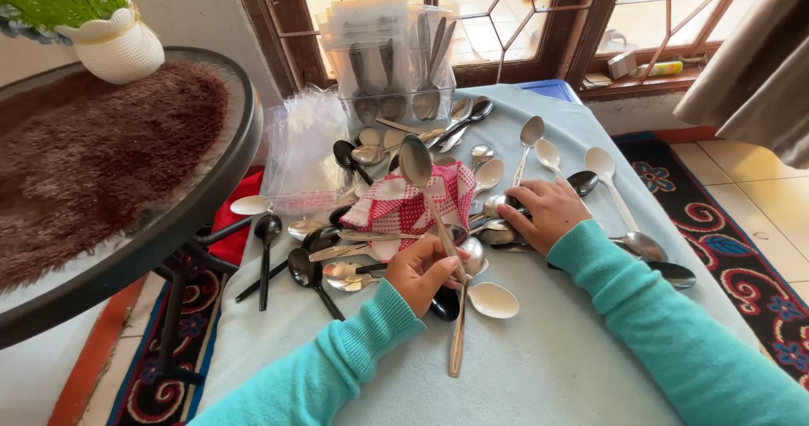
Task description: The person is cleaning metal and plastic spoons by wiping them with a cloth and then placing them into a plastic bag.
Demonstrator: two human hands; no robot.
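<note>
My left hand point(424, 273) grips the handle of a long metal spoon point(419, 166), holding it upright with the bowl raised above a red and white checked cloth point(413, 207). My right hand point(543, 211) rests palm down on a heap of metal spoons point(497, 224) to the right of the cloth, fingers curled over their handles. Both arms wear teal sleeves. Black, white and steel spoons lie scattered on the pale blue tablecloth point(548, 359) around both hands. A white plastic spoon point(493, 300) lies just right of my left hand.
A clear plastic box point(396, 64) of upright cutlery stands at the back by the window. Clear plastic bags point(308, 148) lie left of it. A round glass table point(126, 182) with a brown fluffy mat and a white plant pot point(118, 48) stands at the left. A patterned rug point(742, 249) covers the floor.
</note>
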